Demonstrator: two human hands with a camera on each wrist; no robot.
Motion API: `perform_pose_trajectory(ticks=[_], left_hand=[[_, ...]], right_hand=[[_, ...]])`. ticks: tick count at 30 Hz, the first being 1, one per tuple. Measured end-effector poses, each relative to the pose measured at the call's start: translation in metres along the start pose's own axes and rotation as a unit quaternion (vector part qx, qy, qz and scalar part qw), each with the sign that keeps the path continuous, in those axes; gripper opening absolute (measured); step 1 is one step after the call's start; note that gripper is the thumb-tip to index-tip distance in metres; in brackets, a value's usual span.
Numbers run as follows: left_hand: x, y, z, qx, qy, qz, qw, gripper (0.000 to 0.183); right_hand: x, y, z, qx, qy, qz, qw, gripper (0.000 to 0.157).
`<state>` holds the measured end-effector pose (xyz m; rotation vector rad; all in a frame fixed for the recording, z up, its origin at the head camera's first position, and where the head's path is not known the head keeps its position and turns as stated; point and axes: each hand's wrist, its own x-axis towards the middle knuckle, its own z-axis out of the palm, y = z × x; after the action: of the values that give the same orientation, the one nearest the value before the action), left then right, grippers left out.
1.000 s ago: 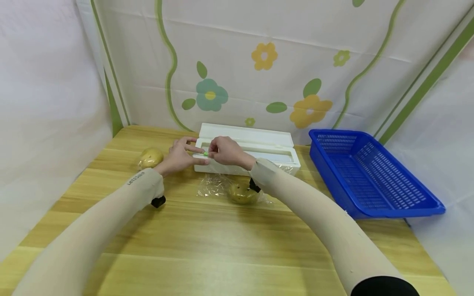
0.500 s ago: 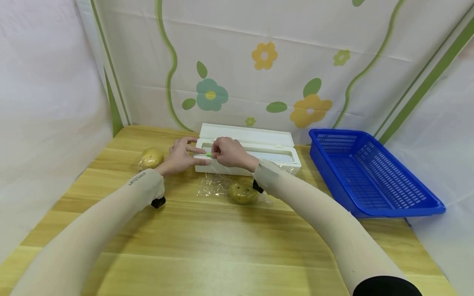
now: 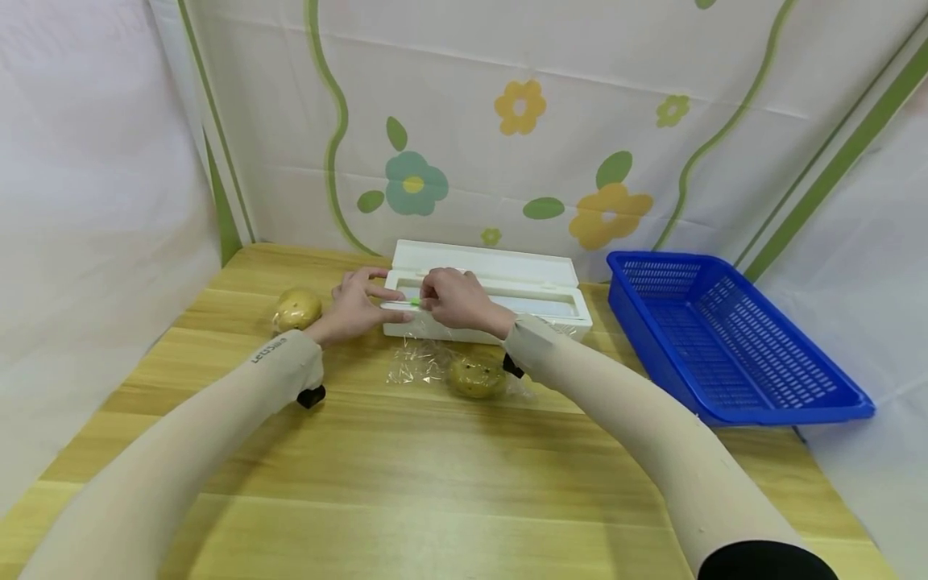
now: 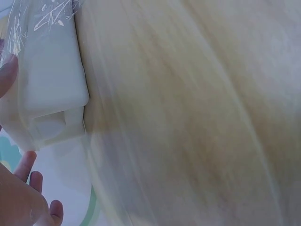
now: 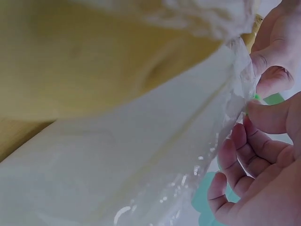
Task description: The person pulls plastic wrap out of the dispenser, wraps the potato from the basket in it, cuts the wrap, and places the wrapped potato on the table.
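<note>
A white cling film dispenser [image 3: 435, 329] lies lengthwise near the back of the table, its lid [image 3: 486, 259] raised. My left hand [image 3: 354, 304] holds its left end, thumb on the front and index finger on top by the cutter rail. My right hand [image 3: 458, 298] pinches the small green slide cutter [image 3: 416, 302] on that rail, just right of the left fingertips. Clear film [image 3: 419, 362] hangs off the dispenser's front onto the table. A film-wrapped potato [image 3: 474, 379] lies before it. In the right wrist view, shiny film [image 5: 186, 176] covers the dispenser's front beside the fingers.
Another wrapped potato [image 3: 299, 306] sits left, beside the left wrist. On the right stands a blue plastic basket [image 3: 692, 395], reaching past the table edge. A flower-printed curtain [image 3: 464, 145] hangs right behind the dispenser.
My right hand has slid the green cutter a short way right along the rail. The left hand stays at the dispenser's left end.
</note>
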<state>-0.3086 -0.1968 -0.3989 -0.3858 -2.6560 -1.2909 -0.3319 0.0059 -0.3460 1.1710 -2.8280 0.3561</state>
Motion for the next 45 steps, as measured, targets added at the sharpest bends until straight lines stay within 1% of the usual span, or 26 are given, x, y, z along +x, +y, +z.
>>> perform_pose_trajectory(ticks=[4, 10, 13, 15, 17, 20, 22, 24, 27, 29, 31, 33, 36, 40, 42, 45], left_hand=[[0.001, 0.002, 0.0, -0.002, 0.0, 0.006, 1.0, 0.042], [0.001, -0.001, 0.0, 0.008, 0.0, 0.001, 1.0, 0.042], [0.001, -0.001, 0.0, 0.011, -0.001, 0.0, 0.9999, 0.044], [0.001, -0.002, -0.002, 0.008, -0.004, 0.001, 1.0, 0.045], [0.001, -0.003, -0.005, 0.007, -0.007, -0.005, 0.9999, 0.047], [-0.002, -0.009, -0.015, 0.011, -0.012, -0.019, 0.9997, 0.05], [-0.005, -0.013, -0.021, 0.014, -0.012, -0.031, 0.9993, 0.05], [-0.006, -0.016, -0.024, 0.017, -0.017, -0.034, 0.9991, 0.051], [-0.004, -0.013, -0.02, 0.02, -0.023, -0.029, 0.9991, 0.05], [-0.001, -0.01, -0.015, 0.019, -0.027, -0.021, 0.9992, 0.048], [0.001, -0.007, -0.011, 0.013, -0.03, -0.022, 0.9992, 0.048], [0.002, -0.007, -0.01, 0.004, -0.034, -0.026, 0.9991, 0.049], [0.001, -0.007, -0.011, -0.003, -0.036, -0.033, 0.9988, 0.051], [0.003, -0.007, -0.008, -0.006, -0.034, -0.028, 0.999, 0.05], [0.003, -0.006, -0.009, -0.006, -0.035, -0.025, 0.999, 0.049], [0.001, -0.007, -0.013, -0.016, -0.04, -0.027, 0.9987, 0.05]], right_hand=[[-0.002, 0.001, -0.001, -0.009, 0.0, 0.0, 1.0, 0.007], [-0.004, 0.001, -0.002, -0.024, -0.003, -0.003, 1.0, 0.007], [-0.006, 0.003, -0.004, -0.02, -0.01, -0.004, 1.0, 0.006], [-0.009, 0.008, -0.006, -0.014, -0.016, -0.001, 1.0, 0.005], [-0.016, 0.02, -0.01, -0.013, -0.02, 0.012, 1.0, 0.005], [-0.03, 0.041, -0.018, -0.021, -0.029, 0.034, 0.999, 0.004], [-0.039, 0.053, -0.023, -0.034, -0.03, 0.035, 0.998, 0.003], [-0.047, 0.064, -0.027, -0.043, -0.03, 0.022, 0.998, 0.005], [-0.06, 0.078, -0.034, -0.051, -0.027, 0.005, 0.998, 0.006], [-0.071, 0.089, -0.039, -0.05, -0.029, 0.003, 0.998, 0.006], [-0.083, 0.101, -0.045, -0.05, -0.035, 0.006, 0.998, 0.006], [-0.093, 0.113, -0.049, -0.055, -0.039, 0.004, 0.998, 0.005], [-0.103, 0.127, -0.053, -0.053, -0.033, -0.009, 0.998, 0.004], [-0.114, 0.141, -0.056, -0.044, -0.024, -0.025, 0.998, 0.004], [-0.119, 0.147, -0.058, -0.051, -0.019, -0.019, 0.998, 0.004], [-0.13, 0.157, -0.062, -0.08, -0.01, 0.0, 0.997, 0.007]])
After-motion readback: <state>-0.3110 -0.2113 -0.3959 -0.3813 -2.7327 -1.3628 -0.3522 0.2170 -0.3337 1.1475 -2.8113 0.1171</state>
